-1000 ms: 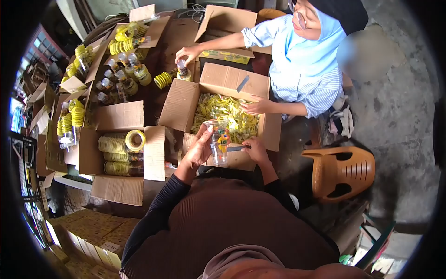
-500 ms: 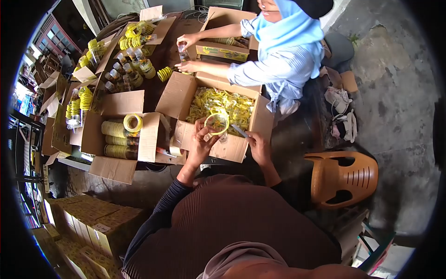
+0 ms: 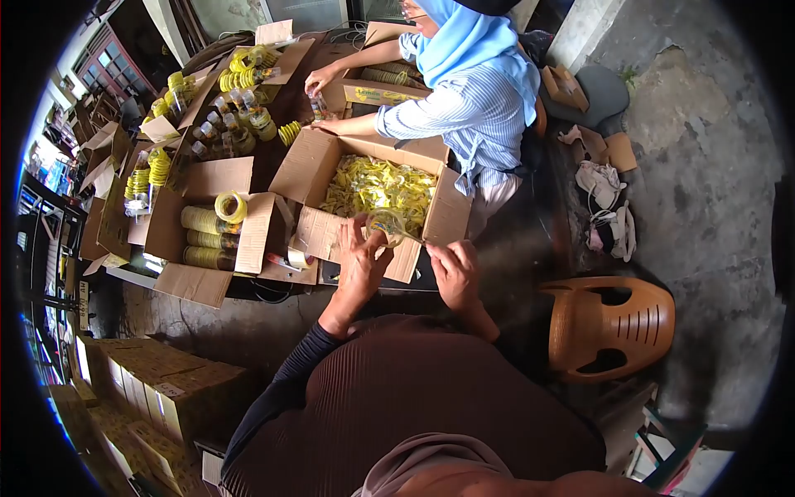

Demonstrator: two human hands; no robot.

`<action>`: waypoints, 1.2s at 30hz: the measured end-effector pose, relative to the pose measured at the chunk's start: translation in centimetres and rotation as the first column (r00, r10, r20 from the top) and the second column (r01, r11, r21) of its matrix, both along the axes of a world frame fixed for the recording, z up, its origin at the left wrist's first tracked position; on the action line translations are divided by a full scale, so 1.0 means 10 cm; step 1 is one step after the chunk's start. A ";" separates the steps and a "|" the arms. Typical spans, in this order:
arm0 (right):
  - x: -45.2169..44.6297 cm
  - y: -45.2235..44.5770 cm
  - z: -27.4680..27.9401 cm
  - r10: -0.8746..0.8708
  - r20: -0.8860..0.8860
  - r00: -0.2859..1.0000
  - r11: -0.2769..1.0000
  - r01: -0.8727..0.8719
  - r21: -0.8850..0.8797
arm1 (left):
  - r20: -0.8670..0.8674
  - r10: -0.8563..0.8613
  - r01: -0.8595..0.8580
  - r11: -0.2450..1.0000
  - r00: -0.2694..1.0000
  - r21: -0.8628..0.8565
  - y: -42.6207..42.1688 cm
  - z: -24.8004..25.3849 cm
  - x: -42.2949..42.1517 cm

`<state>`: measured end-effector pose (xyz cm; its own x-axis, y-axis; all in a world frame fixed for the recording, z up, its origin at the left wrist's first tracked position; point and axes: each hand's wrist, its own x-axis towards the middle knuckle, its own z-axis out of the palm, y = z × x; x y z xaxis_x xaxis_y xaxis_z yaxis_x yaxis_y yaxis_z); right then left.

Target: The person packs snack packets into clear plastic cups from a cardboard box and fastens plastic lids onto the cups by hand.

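Two bare hands working, both loaded. Left hand (image 3: pixel 360 261) is clamped on a clear cup (image 3: pixel 387 222), fingers wrapped round its near side; right hand (image 3: pixel 454 272) has thumb and fingers pinched together on a thin strip (image 3: pixel 414 240). Cup sits over the near edge of an open box (image 3: pixel 301 170) full of yellow packets (image 3: pixel 377 186), round end toward camera. Can't tell if that's mouth or base; cup's lower part is hidden by fingers. Strip seen nearly edge-on, so material unclear, and can't confirm whether its far end touches the cup.

Text: printing on the cup unreadable at this angle. Carton (image 3: pixel 385 94) across the table reads "Lemon", rest too small. Mark on stacked cartons (image 3: pixel 170 377) lower left: not legible.

Pose: left forearm runs up from lower left, dark sleeve, back of hand up. Right forearm angles in from the right, fingers pointing at the cup, upper arm out of sight.

Further out: ribbed stacks of yellow-rimmed cups (image 3: pixel 209 219) in the box to the left. Co-worker's hand (image 3: pixel 319 79) rests on top of a bottle (image 3: pixel 318 105), base hard to make out. Orange chair (image 3: pixel 613 323) at right.
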<state>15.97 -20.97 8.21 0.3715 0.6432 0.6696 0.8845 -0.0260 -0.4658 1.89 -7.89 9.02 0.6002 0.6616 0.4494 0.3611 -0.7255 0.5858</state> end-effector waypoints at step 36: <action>0.13 -0.20 -0.50 0.036 -0.003 0.999 0.999 -0.036 -0.019 | -0.078 -0.146 0.130 0.974 0.986 -0.184 -0.33 -0.31 -0.01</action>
